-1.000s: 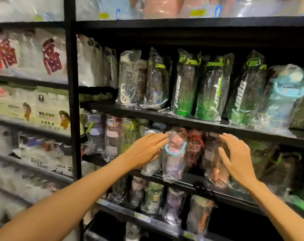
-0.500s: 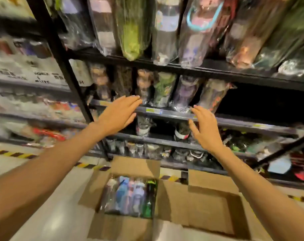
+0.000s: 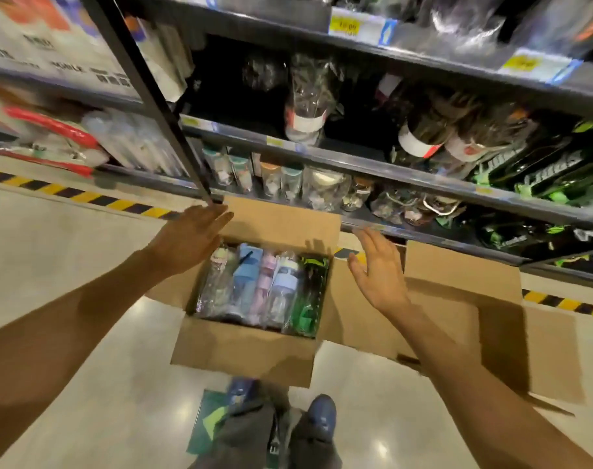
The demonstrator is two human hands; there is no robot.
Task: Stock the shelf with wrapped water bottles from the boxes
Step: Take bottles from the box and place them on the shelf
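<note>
A person's left hand [image 3: 190, 236] and right hand [image 3: 378, 270], fingers straight and holding nothing, hover over an open cardboard box [image 3: 244, 353] on the floor below the shelf [image 3: 407, 169]. It holds five wrapped water bottles [image 3: 264, 289] lying side by side. A second open box [image 3: 464, 265] sits to its right. The step looks like fetching: next, reach in and grip one bottle.

open box [image 3: 241, 353] top unobstructed, wrapped bottles [image 3: 264, 289] packed tight inside, shelf edge [image 3: 423, 231] just beyond
</note>
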